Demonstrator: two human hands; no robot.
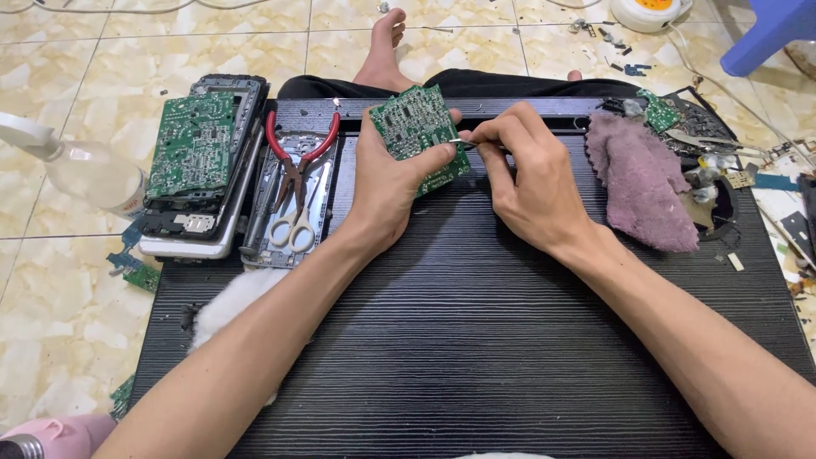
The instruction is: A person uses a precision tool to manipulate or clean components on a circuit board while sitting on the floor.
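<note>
left hand (393,174): fingers pinch green circuit board (419,136) by its edges, tilted above tabletop (476,340)
right hand (518,170): fingers pinch thin metal tool (463,142) at board edge
handling: likely light, stiff, fragile; edge grip safest

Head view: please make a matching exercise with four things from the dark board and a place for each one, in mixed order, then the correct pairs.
Things:
1. small green circuit board
2. red-handled pliers
3. mauve cloth
4. thin metal tool

Places:
A. lying at the right end of the black work board
B. pinched in the right hand
C. held up in the left hand
D. lying on a grey tray beside white-handled scissors

Pairs: 1-C, 2-D, 3-A, 4-B
</note>
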